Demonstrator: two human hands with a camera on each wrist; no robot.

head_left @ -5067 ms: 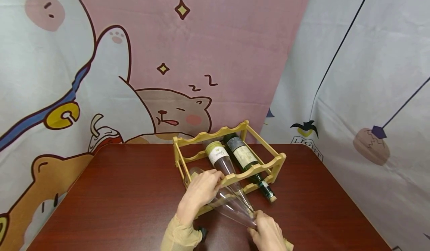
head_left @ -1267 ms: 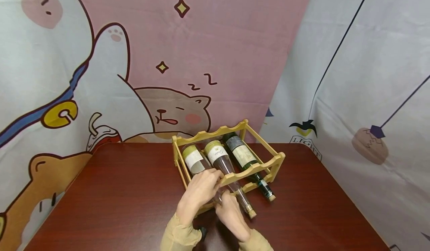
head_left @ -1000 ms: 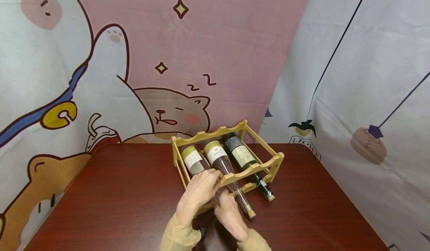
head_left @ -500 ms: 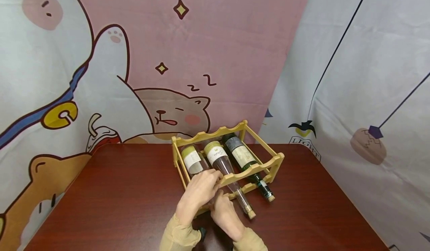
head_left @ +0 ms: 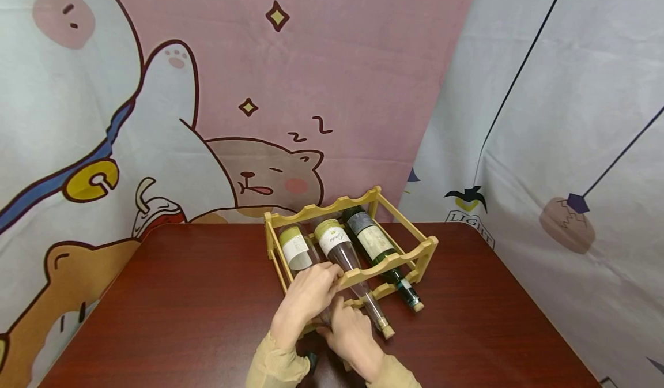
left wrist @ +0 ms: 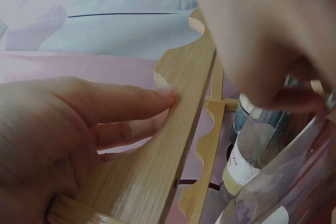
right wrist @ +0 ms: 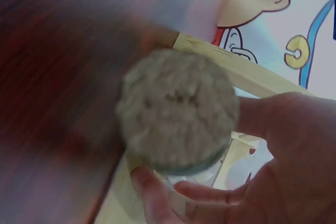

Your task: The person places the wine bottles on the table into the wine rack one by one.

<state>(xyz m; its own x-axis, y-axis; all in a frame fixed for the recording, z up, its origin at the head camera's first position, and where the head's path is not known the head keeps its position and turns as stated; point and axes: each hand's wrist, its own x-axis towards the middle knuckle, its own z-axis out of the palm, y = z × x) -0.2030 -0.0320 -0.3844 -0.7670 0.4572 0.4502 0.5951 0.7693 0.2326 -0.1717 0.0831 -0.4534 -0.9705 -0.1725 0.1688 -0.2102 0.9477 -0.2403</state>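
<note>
A small wooden wine rack (head_left: 417, 253) stands on the table. My left hand (head_left: 309, 292) grips its scalloped top front rail (left wrist: 157, 166) near the left end, fingers on one face in the left wrist view. A clear bottle (head_left: 297, 248) with a white label and yellow-green band lies in the leftmost slot, base to the back. My right hand (head_left: 354, 335) holds this bottle by its neck, below the left hand. Its cork (right wrist: 178, 111) faces the right wrist camera, with thumb and fingers around the neck behind it. The hands hide the bottle's middle.
Beside it in the rack lie another clear bottle (head_left: 334, 240) and a dark green bottle (head_left: 374, 239), their corked necks jutting out over the front. A reddish-brown table (head_left: 197, 296) spreads around the rack. A cartoon-printed cloth (head_left: 363, 88) hangs behind.
The leftmost bottle, earlier slanted across the front in my right hand, now lies back in its slot. My right hand has moved left with its neck. The left hand has stayed on the rail.
</note>
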